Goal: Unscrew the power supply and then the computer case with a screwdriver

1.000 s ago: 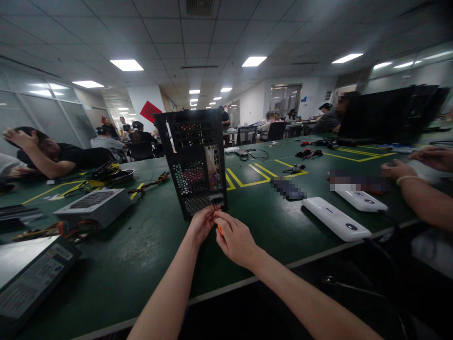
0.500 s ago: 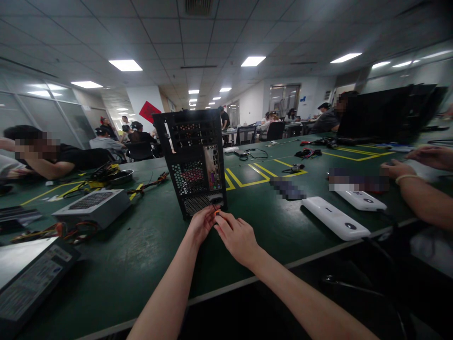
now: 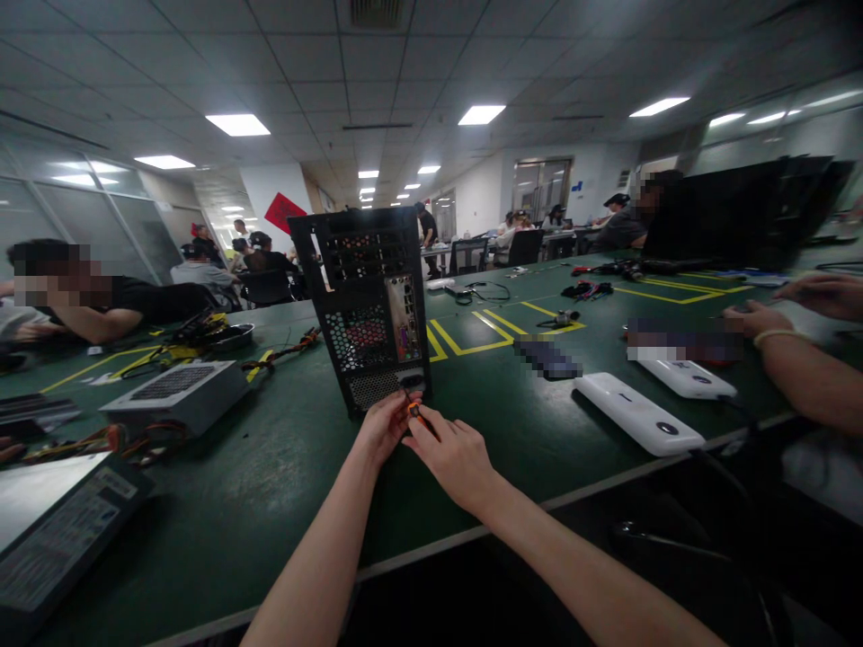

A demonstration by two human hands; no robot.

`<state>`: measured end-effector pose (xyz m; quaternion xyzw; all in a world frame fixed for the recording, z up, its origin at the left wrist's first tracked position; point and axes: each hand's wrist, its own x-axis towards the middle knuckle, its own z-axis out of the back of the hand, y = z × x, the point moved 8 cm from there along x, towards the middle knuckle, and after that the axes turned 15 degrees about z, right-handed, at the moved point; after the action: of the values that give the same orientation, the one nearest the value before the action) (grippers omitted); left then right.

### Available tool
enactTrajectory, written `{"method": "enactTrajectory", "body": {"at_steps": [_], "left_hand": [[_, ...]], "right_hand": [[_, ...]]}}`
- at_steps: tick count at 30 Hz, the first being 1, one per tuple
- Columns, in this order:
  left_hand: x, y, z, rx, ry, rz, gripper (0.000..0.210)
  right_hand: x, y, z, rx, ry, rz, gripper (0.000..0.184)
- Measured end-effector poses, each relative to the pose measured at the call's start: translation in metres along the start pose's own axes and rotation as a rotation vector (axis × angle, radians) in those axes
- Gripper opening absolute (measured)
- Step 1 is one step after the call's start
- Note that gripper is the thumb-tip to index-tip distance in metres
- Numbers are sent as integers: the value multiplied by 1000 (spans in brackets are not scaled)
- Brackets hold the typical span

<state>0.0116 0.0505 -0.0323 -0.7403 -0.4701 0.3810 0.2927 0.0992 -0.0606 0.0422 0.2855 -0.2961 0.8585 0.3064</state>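
Note:
A black computer case [image 3: 374,314] stands upright on the green table, its back panel with vents and ports facing me. My right hand [image 3: 453,454] is closed around the orange-and-black handle of a screwdriver [image 3: 414,412]. Its thin shaft points up and away, toward the power supply at the bottom of the case. My left hand [image 3: 383,427] is just in front of that lower edge, its fingers pinched together beside the shaft. What lies between those left fingertips is too small to make out. Whether the tip touches the case is hidden.
To the left are two loose power supplies [image 3: 179,395] with cables [image 3: 128,440]. On the right lie a phone [image 3: 547,357] and white power banks [image 3: 637,413]. A co-worker's hands [image 3: 759,319] are at the far right; another person [image 3: 121,296] leans on the table at left.
My right fingers have shifted slightly on the screwdriver, and more of its orange handle shows. My left hand has barely moved. Another person's fingers now show at the left edge.

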Motion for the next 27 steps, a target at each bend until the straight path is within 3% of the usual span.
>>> {"method": "enactTrajectory", "body": {"at_steps": [6,12,17,23,27], "left_hand": [[-5,-2,0,-40,-40,3,10],[-1,2,0,-18,-37,44,9],[0,1,3,-73,-26,34,10],[4,2,5,-36,-12,14,13],[2,0,5,-49,-14,4,11]], "right_hand": [[2,14,-5,0,25,129,27],[2,4,-1,33,26,11,24],[6,12,-2,88,3,95,25],[2,-4,-3,88,-27,-61,20],[5,5,-3,107,3,29,22]]}}
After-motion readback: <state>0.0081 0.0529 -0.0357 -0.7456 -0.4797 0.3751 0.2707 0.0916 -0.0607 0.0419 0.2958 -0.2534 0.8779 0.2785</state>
